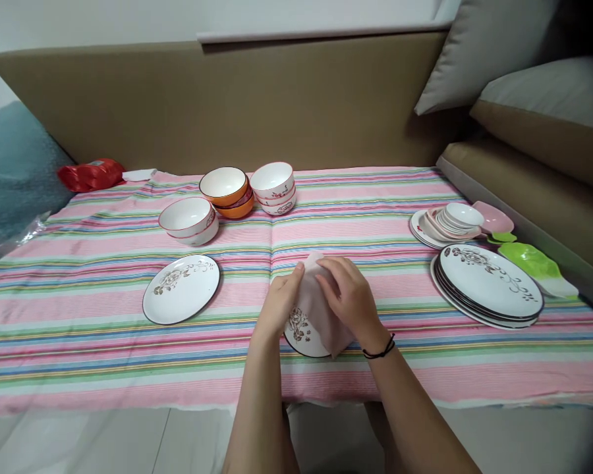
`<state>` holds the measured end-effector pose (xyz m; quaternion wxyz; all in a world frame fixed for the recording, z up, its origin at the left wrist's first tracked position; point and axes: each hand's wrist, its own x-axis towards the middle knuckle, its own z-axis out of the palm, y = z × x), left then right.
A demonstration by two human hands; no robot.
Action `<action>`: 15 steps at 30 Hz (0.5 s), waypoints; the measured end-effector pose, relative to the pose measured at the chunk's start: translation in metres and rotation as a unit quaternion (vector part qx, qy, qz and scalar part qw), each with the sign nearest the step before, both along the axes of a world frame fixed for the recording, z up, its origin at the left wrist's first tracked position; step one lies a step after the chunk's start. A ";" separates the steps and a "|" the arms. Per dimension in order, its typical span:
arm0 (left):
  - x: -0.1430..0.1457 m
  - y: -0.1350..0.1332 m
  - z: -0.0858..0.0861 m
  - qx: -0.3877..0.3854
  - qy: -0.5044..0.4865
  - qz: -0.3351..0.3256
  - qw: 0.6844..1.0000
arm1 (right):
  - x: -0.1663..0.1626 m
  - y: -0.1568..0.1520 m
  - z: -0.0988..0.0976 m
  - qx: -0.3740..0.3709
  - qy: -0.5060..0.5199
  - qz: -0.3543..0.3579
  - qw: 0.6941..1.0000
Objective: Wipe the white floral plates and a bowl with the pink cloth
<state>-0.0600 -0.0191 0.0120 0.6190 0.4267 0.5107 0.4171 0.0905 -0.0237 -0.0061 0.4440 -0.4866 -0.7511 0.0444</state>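
A white plate [301,332] with a brown flower print and a dark rim is held tilted up above the striped cloth near the front edge. My left hand [277,304] grips its left rim. My right hand [348,299] presses a pale pink cloth [319,306] flat against the plate's face, fingers bent over it. The cloth hides most of the plate.
A matching plate [181,289] lies flat to the left. A stack of such plates [489,284] sits at the right, with small dishes [454,220], pink and green dishes [536,263] behind. Bowls [225,191] stand at the back. A red bag [91,174] lies far left. Sofa cushions rise at the right.
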 end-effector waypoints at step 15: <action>-0.001 0.000 -0.002 -0.012 -0.036 -0.042 0.998 | 0.019 0.001 0.002 -0.214 0.181 -0.030 0.960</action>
